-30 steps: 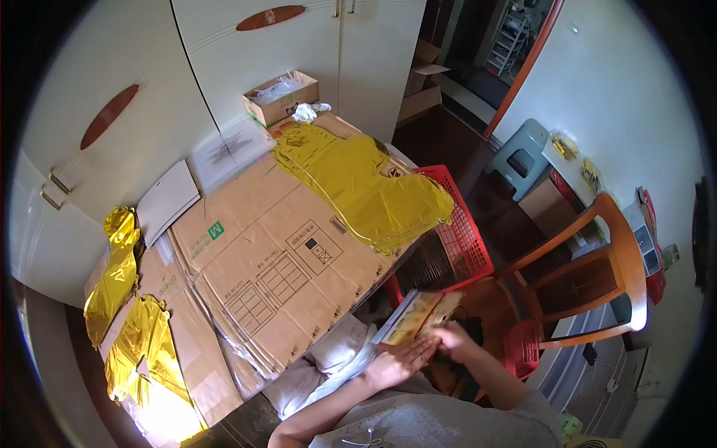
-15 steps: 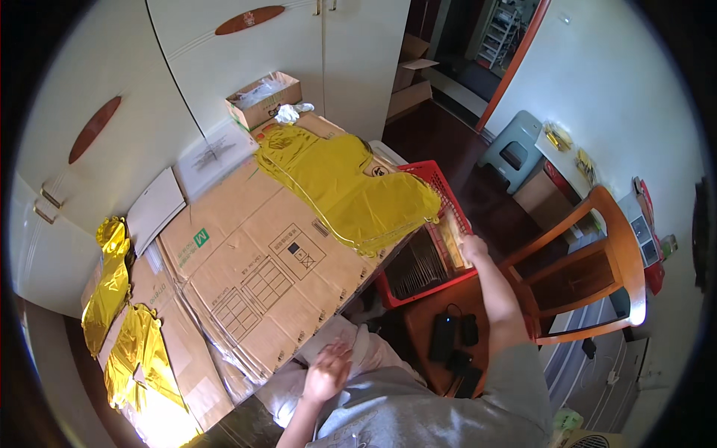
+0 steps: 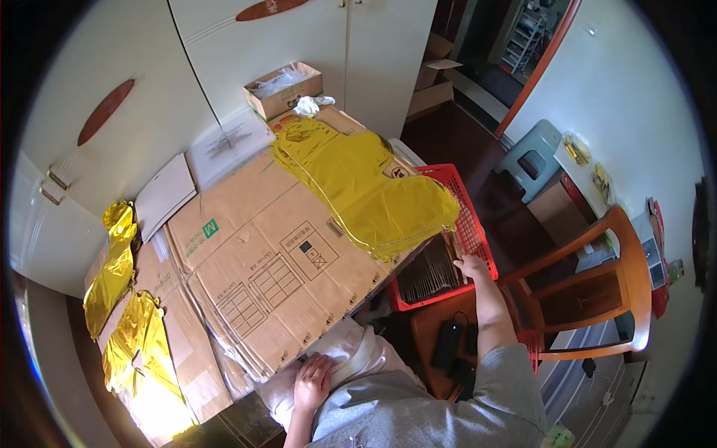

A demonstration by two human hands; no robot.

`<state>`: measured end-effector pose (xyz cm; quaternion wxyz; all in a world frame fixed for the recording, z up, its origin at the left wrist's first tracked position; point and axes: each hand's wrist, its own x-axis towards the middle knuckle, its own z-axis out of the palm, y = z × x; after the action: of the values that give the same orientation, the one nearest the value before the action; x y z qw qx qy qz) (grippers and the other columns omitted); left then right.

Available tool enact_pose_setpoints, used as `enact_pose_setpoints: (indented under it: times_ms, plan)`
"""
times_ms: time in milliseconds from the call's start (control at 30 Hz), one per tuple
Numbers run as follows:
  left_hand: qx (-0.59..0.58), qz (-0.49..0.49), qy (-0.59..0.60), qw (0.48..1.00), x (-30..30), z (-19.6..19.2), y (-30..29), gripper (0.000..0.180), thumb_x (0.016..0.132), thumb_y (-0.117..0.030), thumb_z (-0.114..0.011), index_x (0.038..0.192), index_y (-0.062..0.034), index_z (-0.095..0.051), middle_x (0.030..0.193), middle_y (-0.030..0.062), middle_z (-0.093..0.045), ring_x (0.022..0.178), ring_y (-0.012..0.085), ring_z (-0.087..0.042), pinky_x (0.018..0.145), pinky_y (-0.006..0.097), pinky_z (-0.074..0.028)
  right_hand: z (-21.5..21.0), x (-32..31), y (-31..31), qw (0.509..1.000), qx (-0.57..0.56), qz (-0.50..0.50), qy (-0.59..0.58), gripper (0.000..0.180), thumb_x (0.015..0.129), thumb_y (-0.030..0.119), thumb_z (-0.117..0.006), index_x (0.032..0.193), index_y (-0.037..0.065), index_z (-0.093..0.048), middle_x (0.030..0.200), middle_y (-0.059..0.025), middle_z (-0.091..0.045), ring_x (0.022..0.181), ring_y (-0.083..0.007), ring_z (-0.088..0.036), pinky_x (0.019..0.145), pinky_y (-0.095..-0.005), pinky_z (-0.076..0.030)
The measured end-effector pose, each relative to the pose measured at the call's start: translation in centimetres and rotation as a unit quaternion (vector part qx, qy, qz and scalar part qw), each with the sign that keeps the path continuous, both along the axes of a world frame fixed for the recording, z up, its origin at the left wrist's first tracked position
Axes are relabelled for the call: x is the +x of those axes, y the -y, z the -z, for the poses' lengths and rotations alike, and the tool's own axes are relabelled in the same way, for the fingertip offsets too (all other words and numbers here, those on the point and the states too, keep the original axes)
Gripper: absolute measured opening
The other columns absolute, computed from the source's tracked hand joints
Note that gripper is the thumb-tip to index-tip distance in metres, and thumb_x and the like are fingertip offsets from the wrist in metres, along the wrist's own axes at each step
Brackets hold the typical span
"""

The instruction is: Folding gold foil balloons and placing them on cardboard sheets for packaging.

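- The right hand [image 3: 469, 266], right of centre in the frame, reaches to the near right part of a red plastic basket with latticed walls [image 3: 470, 224]; whether its fingers grasp anything cannot be made out.
- The left hand [image 3: 313, 381], lower centre of the frame, is released and lies on the lap with its fingers loosely bent.
- The basket sits right of centre, partly under the edge of a broad brown cardboard sheet with printed line drawings [image 3: 246, 216]; a row of thin, dark brown flat pieces [image 3: 427, 276] stands packed inside it.
- Across the upper middle of the frame, a wide, flat yellow-gold foil piece [image 3: 358, 183] lies on the cardboard, its right end beside the basket.
- At the left of the frame, two crumpled, shiny gold foil pieces [image 3: 142, 336] lie near each other, the lower one close to a bright patch of light.
- Just below the basket, a black oblong device with a small blue light [image 3: 447, 345] rests on the seat of a reddish-brown wooden chair [image 3: 635, 299], whose curved back fills the right of the frame.
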<state>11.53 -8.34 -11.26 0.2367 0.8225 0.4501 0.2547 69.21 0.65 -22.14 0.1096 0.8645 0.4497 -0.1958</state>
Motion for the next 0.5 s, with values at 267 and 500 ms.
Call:
enact_pose_setpoints:
  times_ms: [267,500]
  plan:
    - [-0.049,-0.028,0.03,0.998,-1.0,-0.6,0.0,0.025,0.079,-0.009,-0.07,0.103,-0.0044,-0.068,0.112,0.0127,-0.068,0.109,0.0328,-0.062,0.095,0.042,-0.049,-8.2,-7.2,-1.1,0.994,-0.009,-0.073,-0.083,0.069,0.088,0.067,-0.046,0.101,0.005,-0.071,0.106,-0.0211,-0.069,0.103,-0.0374,-0.065,0.087,-0.0471,-0.051]
    - [-0.193,0.096,0.275,0.937,1.9,-6.9,-1.0,0.075,0.08,-0.031,-0.08,0.14,-0.0048,-0.043,0.139,0.018,-0.05,0.127,0.0288,-0.049,0.101,0.038,-0.042,-15.0,-32.8,5.7,0.53,-0.033,-0.285,-0.798,0.029,0.099,0.031,-0.056,0.088,0.005,-0.062,0.074,0.0025,-0.056,0.07,-0.0074,-0.053,0.063,-0.0255,-0.044]
